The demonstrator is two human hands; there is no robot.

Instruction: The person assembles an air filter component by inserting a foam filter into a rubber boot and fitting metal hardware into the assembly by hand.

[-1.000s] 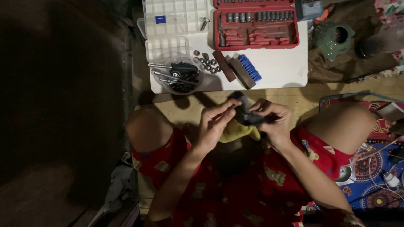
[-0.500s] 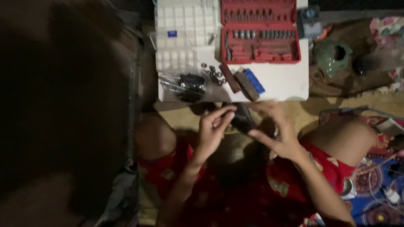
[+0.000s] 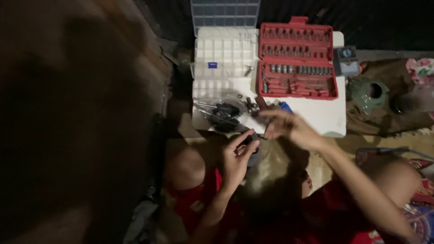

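We sit on the floor with a low white worktop (image 3: 325, 118) in front of our knees. Our left hand (image 3: 237, 156) is closed around a small dark part (image 3: 251, 145), pinching it between thumb and fingertips just below the worktop's near edge. Our right hand (image 3: 285, 125) reaches forward over that edge with fingers loosely spread and holding nothing, close to a few small dark bits (image 3: 251, 106) and a blue piece (image 3: 285, 106); motion blur hides the fingertips.

To do this well, we judge it best to keep the part steady and level in the left hand, pick a single bit with the fingertips, and keep the sleeve from sweeping the loose pieces off the edge.

The red socket case (image 3: 297, 61) lies open, its rows filled with metal sockets and bits. Beside it the white compartment box (image 3: 224, 61) looks mostly bare, with one small blue label and a metal piece near its right edge. A clear round dish (image 3: 221, 115) holds dark tools and metal rods. A green pot (image 3: 368, 92) stands on the cloth to the right.
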